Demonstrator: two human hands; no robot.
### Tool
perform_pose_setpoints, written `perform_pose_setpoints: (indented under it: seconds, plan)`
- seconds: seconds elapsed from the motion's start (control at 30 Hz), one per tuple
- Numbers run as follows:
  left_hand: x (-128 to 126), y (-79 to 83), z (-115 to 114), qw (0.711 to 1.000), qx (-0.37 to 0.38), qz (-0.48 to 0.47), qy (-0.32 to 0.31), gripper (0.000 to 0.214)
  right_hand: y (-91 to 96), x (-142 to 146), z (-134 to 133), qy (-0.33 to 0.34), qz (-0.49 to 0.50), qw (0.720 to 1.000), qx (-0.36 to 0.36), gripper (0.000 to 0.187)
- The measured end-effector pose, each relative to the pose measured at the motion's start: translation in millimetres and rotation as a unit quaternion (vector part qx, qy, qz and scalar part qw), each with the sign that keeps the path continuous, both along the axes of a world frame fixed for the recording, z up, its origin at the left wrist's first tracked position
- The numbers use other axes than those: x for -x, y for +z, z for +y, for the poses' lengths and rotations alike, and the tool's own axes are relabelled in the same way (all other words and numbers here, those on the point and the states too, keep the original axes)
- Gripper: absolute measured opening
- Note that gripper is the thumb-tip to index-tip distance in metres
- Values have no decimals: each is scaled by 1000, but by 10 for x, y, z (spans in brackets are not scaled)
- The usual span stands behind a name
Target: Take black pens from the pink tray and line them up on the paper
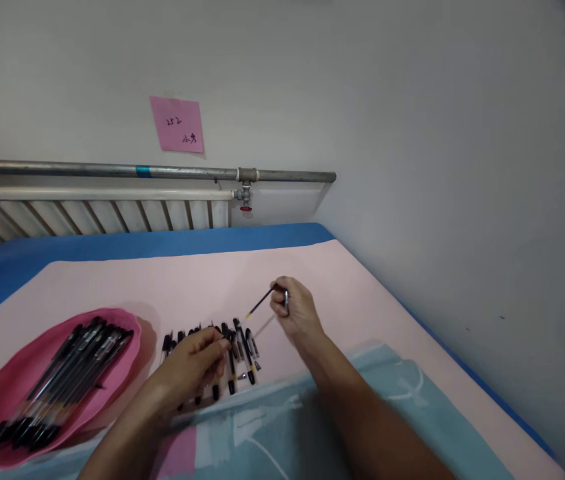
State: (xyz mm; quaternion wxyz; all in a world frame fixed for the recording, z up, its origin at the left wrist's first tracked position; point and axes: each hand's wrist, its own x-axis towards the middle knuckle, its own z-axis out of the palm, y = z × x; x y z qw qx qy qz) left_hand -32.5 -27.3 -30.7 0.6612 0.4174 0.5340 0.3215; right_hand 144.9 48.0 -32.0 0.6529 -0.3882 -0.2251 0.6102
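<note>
**Radiator (102, 217) in muted light**

Pale walls (462, 167) meet right of centre. Along the far one, a metal pipe (62, 167) with a red-handled valve (246, 193) runs above the radiator, beneath a handwritten pink note (176, 125). Nearer, pale-pink sheeting (162, 277) overlies blue covering (187, 240).

1 pink note (176, 125) sticks to the wall (412, 133) above a metal pipe (112, 170) and white radiator (106, 217).

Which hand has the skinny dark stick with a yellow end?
The right hand, higher in view: the skinny stick slants from it. The left hand is lower, by the pens on the pink cloth.
</note>
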Motion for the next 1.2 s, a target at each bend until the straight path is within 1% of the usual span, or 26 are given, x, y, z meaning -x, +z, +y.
perform_pose_setpoints:
  seconds: [0.07, 0.1, 0.17, 0.23, 0.27, 0.3, 0.37, 0.43, 0.5, 0.6, 0.67, 0.8, 0.9, 1.0, 1.07, 1.2]
  plan:
    - [20, -9, 24, 1000, -10, -9, 24, 27, -4, -67, 32, -32, 2, 999, 0, 12]
    - [24, -10, 32, 999, -17, -27, 41, 26, -6, -64, 17, -24, -1, 1000, 3, 12]
    - [20, -8, 36, 994, -21, -70, 85, 22, -10, 15, -64, 41, -21, 999, 16, 13]
    - [2, -4, 29, 988, -8, -101, 118, 21, -12, 158, -183, 152, -67, 986, 32, 12]
    - [-9, -6, 24, 986, 1, -114, 126, 22, -10, 233, -241, 193, -93, 976, 34, 11]
    - [-20, -10, 20, 984, 7, -128, 128, 21, -6, 300, -292, 226, -117, 967, 34, 10]
    - [-34, -28, 14, 981, 4, -151, 119, 20, 6, 386, -363, 253, -154, 955, 31, 8]
    - [-38, -51, 16, 982, -12, -150, 111, 19, 18, 409, -391, 262, -173, 949, 30, 8]
    - [-34, -70, 23, 986, -35, -120, 107, 20, 21, 394, -393, 270, -180, 945, 32, 8]
    - [-27, -78, 34, 990, -78, -73, 93, 23, 9, 366, -388, 288, -173, 941, 39, 10]
    - [-31, -73, 38, 990, -93, -57, 90, 26, -6, 360, -388, 302, -154, 940, 44, 13]
    - [-43, -70, 46, 989, -99, -57, 96, 35, -37, 353, -380, 321, -127, 937, 49, 18]
    - [-37, -81, 62, 989, -101, -59, 92, 40, -60, 339, -370, 331, -131, 933, 52, 20]
    - [-28, -84, 73, 992, -86, -56, 76, 45, -65, 339, -379, 349, -142, 925, 55, 21]
    - [-32, -72, 67, 993, -79, -57, 62, 47, -47, 350, -396, 349, -148, 924, 53, 20]
    - [-44, -20, 32, 995, -76, -52, 47, 52, 14, 320, -378, 330, -165, 928, 45, 16]
